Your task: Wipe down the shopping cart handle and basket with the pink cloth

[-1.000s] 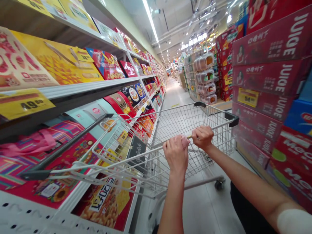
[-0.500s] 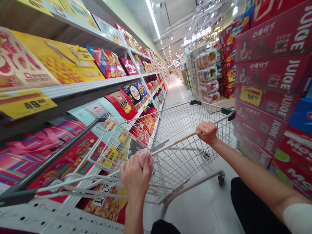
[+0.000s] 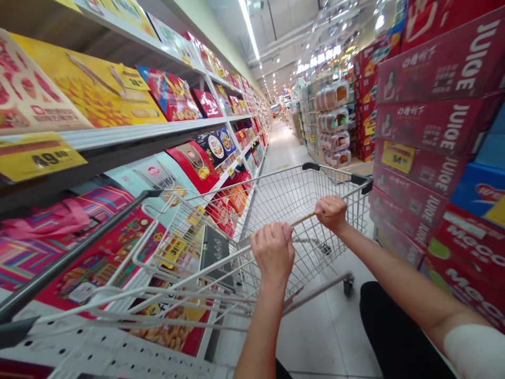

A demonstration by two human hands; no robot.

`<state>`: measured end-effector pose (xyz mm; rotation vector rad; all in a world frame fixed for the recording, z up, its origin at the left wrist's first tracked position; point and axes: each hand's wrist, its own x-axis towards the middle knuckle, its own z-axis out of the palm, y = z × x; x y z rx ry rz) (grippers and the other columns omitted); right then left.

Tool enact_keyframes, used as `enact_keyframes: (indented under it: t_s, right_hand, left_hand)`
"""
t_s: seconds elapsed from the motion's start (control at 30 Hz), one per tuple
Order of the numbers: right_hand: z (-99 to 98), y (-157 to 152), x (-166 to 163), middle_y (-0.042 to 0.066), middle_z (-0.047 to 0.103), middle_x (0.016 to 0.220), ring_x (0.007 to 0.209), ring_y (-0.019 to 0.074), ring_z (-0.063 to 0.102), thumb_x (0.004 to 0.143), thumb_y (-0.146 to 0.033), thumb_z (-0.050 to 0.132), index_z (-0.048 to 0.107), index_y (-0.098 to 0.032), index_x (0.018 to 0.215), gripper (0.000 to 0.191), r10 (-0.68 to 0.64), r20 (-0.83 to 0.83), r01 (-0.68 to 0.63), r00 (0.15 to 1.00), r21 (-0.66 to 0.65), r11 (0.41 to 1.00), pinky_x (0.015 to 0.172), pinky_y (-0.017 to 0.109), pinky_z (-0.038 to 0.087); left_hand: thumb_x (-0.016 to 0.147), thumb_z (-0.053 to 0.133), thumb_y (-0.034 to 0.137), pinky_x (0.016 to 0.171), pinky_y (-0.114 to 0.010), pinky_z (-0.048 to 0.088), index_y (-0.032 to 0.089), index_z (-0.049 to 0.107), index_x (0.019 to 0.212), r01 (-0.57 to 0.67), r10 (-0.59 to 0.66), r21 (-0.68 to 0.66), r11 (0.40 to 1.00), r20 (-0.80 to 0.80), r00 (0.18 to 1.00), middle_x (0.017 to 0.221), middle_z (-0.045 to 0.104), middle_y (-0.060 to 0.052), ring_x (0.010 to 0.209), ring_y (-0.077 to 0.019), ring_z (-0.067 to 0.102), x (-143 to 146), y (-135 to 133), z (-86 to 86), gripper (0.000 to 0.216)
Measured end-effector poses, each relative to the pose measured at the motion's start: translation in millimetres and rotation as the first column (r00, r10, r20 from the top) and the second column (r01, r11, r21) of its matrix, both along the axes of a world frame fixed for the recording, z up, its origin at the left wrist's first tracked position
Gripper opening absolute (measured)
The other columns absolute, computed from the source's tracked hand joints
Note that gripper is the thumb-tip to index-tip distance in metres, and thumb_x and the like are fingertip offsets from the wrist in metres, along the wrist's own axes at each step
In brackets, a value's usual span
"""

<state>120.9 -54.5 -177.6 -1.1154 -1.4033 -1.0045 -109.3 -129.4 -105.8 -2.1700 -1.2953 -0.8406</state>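
Observation:
A wire shopping cart (image 3: 272, 195) stands in front of me, seen from its side, its basket showing no goods. My left hand (image 3: 273, 252) is closed over the near top rail with a pink cloth (image 3: 289, 230) in it; only a small edge of the cloth shows past the fingers. Farther along the same rail, my right hand (image 3: 331, 211) is closed in a fist around the bar. The cart's dark push handle (image 3: 79, 247) lies to the left, and a dark panel (image 3: 216, 258) hangs below the rail.
Shelves (image 3: 158, 129) with boxed snacks and yellow price tags run along the left, close to the cart. Stacked red drink cartons (image 3: 418, 123) rise on the right. Between them the tiled aisle floor (image 3: 282, 139) leads away past stacked plastic jugs (image 3: 335, 121).
My left hand has slid along the rail with the pink cloth, away from the push handle and closer to my right hand. My right hand keeps its hold on the rail.

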Motion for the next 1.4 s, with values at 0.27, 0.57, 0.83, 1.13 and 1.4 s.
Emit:
enact_keyframes:
  t_s: [0.27, 0.57, 0.83, 1.13, 1.4]
  right_hand:
    - [5.1, -5.7, -7.3, 0.001, 0.049, 0.049, 0.057, 0.0144, 0.040, 0.092, -0.017, 0.048, 0.043, -0.021, 0.051, 0.041, -0.055, -0.098, 0.046, 0.994, -0.090, 0.995, 0.064, 0.034, 0.026]
    - [15.3, 1.5, -58.2, 0.001, 0.051, 0.050, 0.055, 0.0135, 0.039, 0.094, -0.020, 0.046, 0.048, -0.021, 0.052, 0.043, 0.071, -0.007, -0.071, 0.997, -0.129, 0.989, 0.062, 0.034, 0.024]
    - [8.3, 12.0, -47.2, -0.001, 0.047, 0.050, 0.054, 0.0134, 0.035, 0.095, -0.021, 0.044, 0.044, -0.022, 0.054, 0.041, 0.108, 0.034, -0.101, 0.994, -0.175, 0.979, 0.060, 0.034, 0.021]
    - [6.1, 12.9, -42.0, -0.001, 0.049, 0.051, 0.054, 0.0136, 0.036, 0.095, -0.022, 0.041, 0.047, -0.022, 0.055, 0.041, 0.098, 0.044, -0.091, 0.994, -0.141, 0.986, 0.060, 0.034, 0.021]
    - [12.5, 1.2, -55.6, 0.001, 0.048, 0.049, 0.056, 0.0145, 0.037, 0.093, -0.022, 0.043, 0.048, -0.022, 0.050, 0.043, 0.005, -0.079, -0.024, 0.997, -0.246, 0.969, 0.062, 0.034, 0.021]
  left_hand:
    - [0.101, 0.051, 0.040, 0.098, -0.043, 0.034, 0.019, 0.065, 0.097, 0.032, -0.032, -0.017, 0.999, -0.002, 0.999, 0.088, 0.065, -0.008, 0.087, -0.0242, 0.059, 5.3, 6.7, -2.8, 0.026]
    - [0.100, 0.054, 0.040, 0.095, -0.040, 0.038, 0.020, 0.067, 0.105, 0.083, -0.085, -0.047, 0.995, -0.040, 0.996, 0.093, 0.069, -0.007, 0.091, -0.0237, 0.061, -2.1, 18.0, 4.5, 0.024]
    - [0.100, 0.053, 0.044, 0.107, -0.042, 0.035, 0.021, 0.069, 0.116, 0.047, -0.046, 0.032, 0.998, -0.017, 0.999, 0.095, 0.071, -0.006, 0.094, -0.0242, 0.062, -42.6, 11.3, 5.7, 0.032]
    - [0.097, 0.057, 0.046, 0.117, -0.052, 0.024, 0.020, 0.069, 0.114, -0.116, 0.116, 0.221, 0.968, 0.012, 0.993, 0.103, 0.074, -0.009, 0.101, -0.0270, 0.065, -132.1, -13.4, 11.8, 0.033]
    - [0.099, 0.054, 0.041, 0.122, -0.060, 0.014, 0.019, 0.068, 0.111, -0.182, 0.149, 0.201, 0.962, 0.170, 0.974, 0.111, 0.072, -0.012, 0.110, -0.0293, 0.063, -148.6, -15.3, 6.6, 0.029]
